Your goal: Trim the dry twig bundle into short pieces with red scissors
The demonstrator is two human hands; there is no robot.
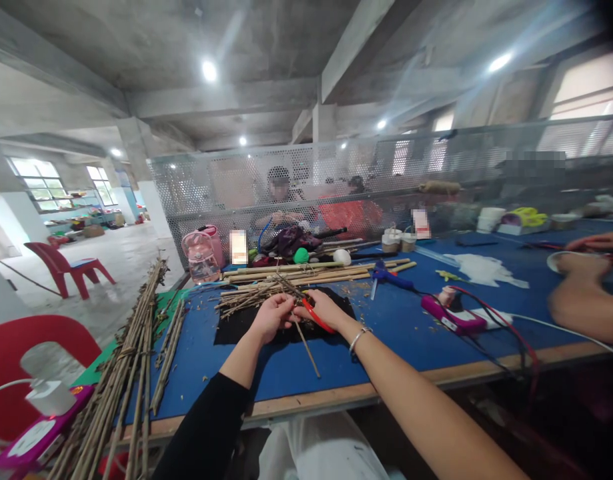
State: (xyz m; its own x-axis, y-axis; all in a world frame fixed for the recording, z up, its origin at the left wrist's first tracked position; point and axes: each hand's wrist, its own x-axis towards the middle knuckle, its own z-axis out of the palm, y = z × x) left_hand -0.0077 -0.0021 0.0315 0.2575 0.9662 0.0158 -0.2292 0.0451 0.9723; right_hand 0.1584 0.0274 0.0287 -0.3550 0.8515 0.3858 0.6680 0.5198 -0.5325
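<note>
Over the blue table, my left hand (272, 318) is closed on a thin twig (307, 350), whose lower end slants toward the table's front edge. My right hand (327, 308), with a bracelet at the wrist, grips red-handled scissors (318, 316). The scissors' blades are close to my left fingers; exactly where they meet the twig is hard to make out. Beneath both hands lies a black cloth (230, 332). Cut twigs (239, 301) are heaped at its back left, and longer sticks (356, 274) lie behind them.
Long bundled stalks (136, 340) lean over the left edge. A glue gun (391, 277) and a purple power strip (451, 317) with cables are on the right. Another person's arm (581, 293) reaches in there. A perforated metal screen (226, 187) stands behind; a red chair (46, 333) is left.
</note>
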